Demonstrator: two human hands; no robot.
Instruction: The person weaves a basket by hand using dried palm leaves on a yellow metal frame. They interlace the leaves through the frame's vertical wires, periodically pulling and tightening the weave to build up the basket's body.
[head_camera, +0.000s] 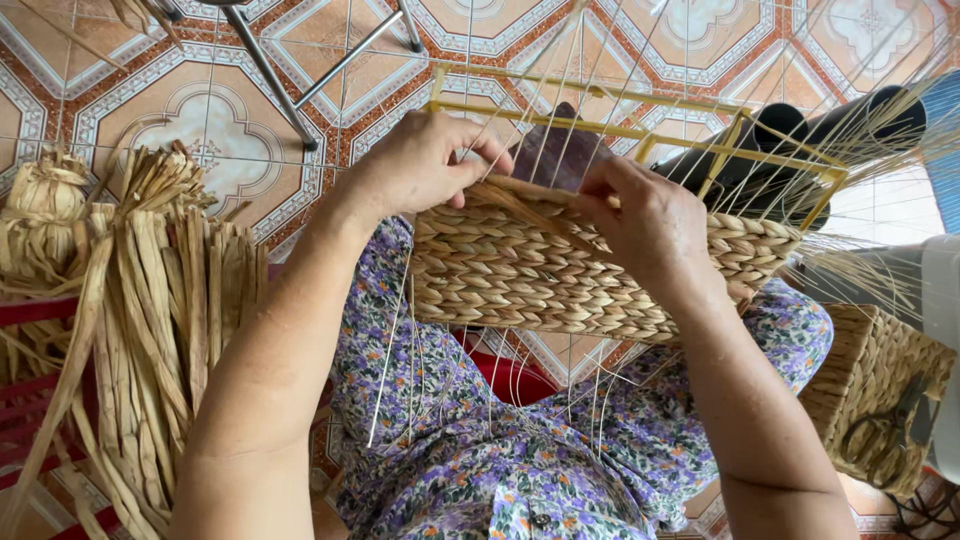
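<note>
A half-woven basket (520, 280) of twisted tan straw rests on my lap, built on a yellow wire frame (640, 132) with thin pale spokes sticking up. My left hand (420, 165) grips the top edge of the weave at its left end. Fingers of my right hand (650, 225) pinch a flat straw strand (515, 200) along the top row, near the middle. Both hands touch the basket's rim. My floral dress (500, 450) shows beneath.
A bundle of dried straw strips (150, 300) lies at the left on a red stool. A finished woven basket (880, 400) with scissors stands at the right. Dark tubes (790, 150) and metal chair legs (290, 70) rest on the patterned tile floor.
</note>
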